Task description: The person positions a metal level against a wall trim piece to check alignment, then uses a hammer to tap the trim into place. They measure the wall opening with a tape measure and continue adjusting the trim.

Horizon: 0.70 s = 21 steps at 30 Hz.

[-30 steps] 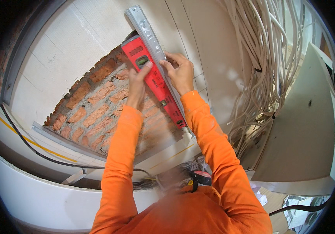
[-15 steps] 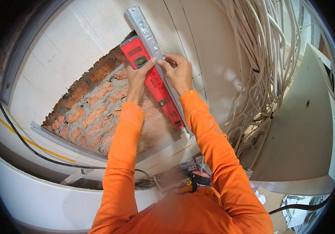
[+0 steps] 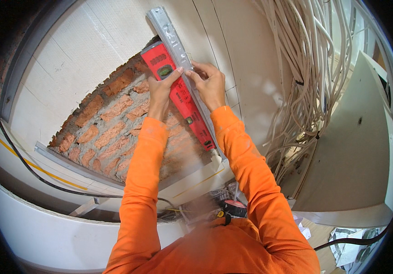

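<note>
A red spirit level (image 3: 185,98) lies lengthwise against a grey metal profile (image 3: 165,32), both slanting from upper left to lower right. My left hand (image 3: 161,92) is closed around the level's left side, its thumb on top beside the profile; its other fingers are partly hidden behind the level. Gripping the profile from the right is my right hand (image 3: 211,86), thumb in front and fingers bent around the far edge. The two thumbs nearly meet. Behind the level, rough exposed brickwork (image 3: 109,137) shows through an opening in the white wall panel (image 3: 91,45).
A thick bundle of white cables (image 3: 304,82) hangs at the right, next to a pale board (image 3: 352,150). A black cable (image 3: 36,171) runs along the lower left. Another metal profile (image 3: 23,59) borders the panel's left side. A tape measure (image 3: 234,208) sits near my waist.
</note>
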Each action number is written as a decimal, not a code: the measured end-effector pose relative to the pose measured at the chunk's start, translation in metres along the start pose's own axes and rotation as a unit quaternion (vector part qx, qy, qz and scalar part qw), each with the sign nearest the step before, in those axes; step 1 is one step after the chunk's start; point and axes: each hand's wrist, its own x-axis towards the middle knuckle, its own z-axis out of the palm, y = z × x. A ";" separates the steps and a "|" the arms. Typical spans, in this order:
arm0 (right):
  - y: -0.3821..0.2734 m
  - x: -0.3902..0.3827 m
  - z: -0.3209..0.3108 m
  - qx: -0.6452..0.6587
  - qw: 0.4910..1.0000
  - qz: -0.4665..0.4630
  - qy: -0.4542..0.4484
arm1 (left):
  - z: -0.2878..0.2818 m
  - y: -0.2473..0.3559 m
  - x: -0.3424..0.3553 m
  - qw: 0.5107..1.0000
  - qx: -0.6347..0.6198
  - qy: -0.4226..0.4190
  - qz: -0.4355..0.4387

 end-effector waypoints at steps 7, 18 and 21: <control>0.000 -0.001 0.001 0.008 1.000 0.000 -0.002 | -0.002 0.000 0.000 1.000 0.001 -0.003 0.003; -0.005 -0.001 0.000 0.012 1.000 0.024 -0.011 | -0.007 -0.002 0.002 1.000 -0.008 -0.023 0.011; -0.002 0.000 0.000 -0.007 1.000 0.019 -0.011 | -0.006 -0.001 0.001 1.000 -0.008 -0.023 0.008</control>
